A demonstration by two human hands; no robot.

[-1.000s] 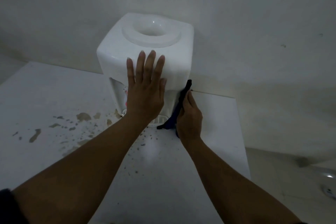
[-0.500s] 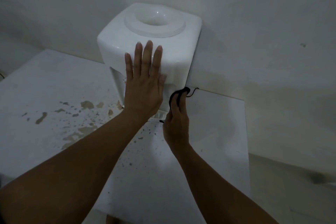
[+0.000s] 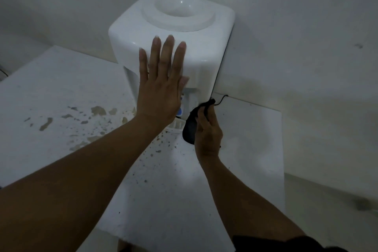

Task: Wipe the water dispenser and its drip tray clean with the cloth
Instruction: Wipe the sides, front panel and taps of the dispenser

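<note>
The dispenser (image 3: 171,32) is sitting at the back of the bench (image 3: 163,200), close against the wall (image 3: 286,26). The left hand (image 3: 161,92) is lying flat on its front face, fingers (image 3: 167,51) straight and slightly spread, bracing it. The right hand (image 3: 207,133) is gripping the dark cloth (image 3: 189,129), fingers curled round it, just beside the lower right front corner of the dispenser, next to the white drip tray (image 3: 177,126). Whether the cloth is touching the tray or the body I cannot tell. A blue tap (image 3: 179,111) is peeking out under the left palm. A thin dark cord (image 3: 222,100) is trailing on the bench beside the cloth.

Risks from here, as I judge them: the bench is carrying brown stains (image 3: 98,110) and specks right around the tray, so a cloth dragging across them is likely to smear dirt onto the white plastic. The tray looks like a loose part; a sideways scrub could be knocking it out of its seat. The cloth hand is working right by the cord, which could snag. Pressing too low with the left palm could be catching the tap.
</note>
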